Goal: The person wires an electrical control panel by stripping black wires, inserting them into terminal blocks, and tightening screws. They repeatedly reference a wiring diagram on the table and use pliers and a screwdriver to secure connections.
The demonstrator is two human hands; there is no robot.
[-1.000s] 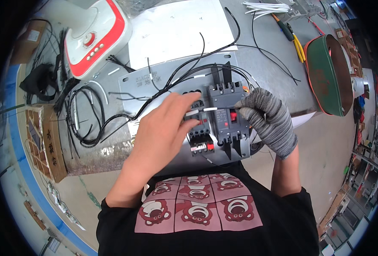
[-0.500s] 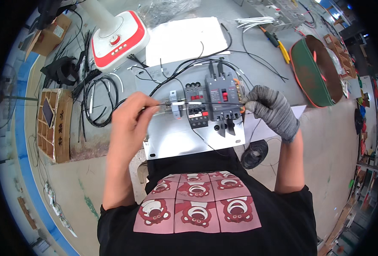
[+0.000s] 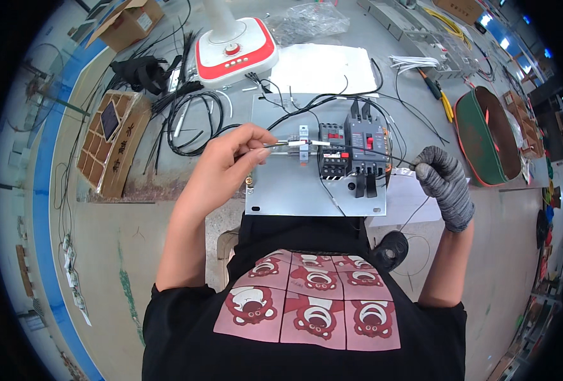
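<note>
A thin black wire (image 3: 383, 153) stretches between my hands, across the front of the electrical parts. Bare, my left hand (image 3: 230, 164) pinches its left end between thumb and fingers, near a small light grey rail piece (image 3: 304, 155). A short white sleeve (image 3: 320, 143) sits on the wire. My right hand (image 3: 445, 186), in a grey knitted glove, grips the wire to the right of the dark grey circuit breaker (image 3: 359, 141). Left of the breaker stands a contactor with an overload relay (image 3: 333, 164). All of these are mounted on a metal plate (image 3: 278, 198) at the bench's front edge.
Coiled black cables (image 3: 183, 136) lie left of the plate, beside a divided wooden box (image 3: 126, 152). Behind are a red-and-white fan base (image 3: 236, 58), white paper (image 3: 326, 66) and clear plastic film (image 3: 310, 22). A green open container (image 3: 478, 136) and yellow-handled tool (image 3: 446, 106) are on the right.
The head view has shifted, so the bench appears farther right. My right hand has moved away from the breaker's right side, still holding the wire. My left hand keeps its pinch.
</note>
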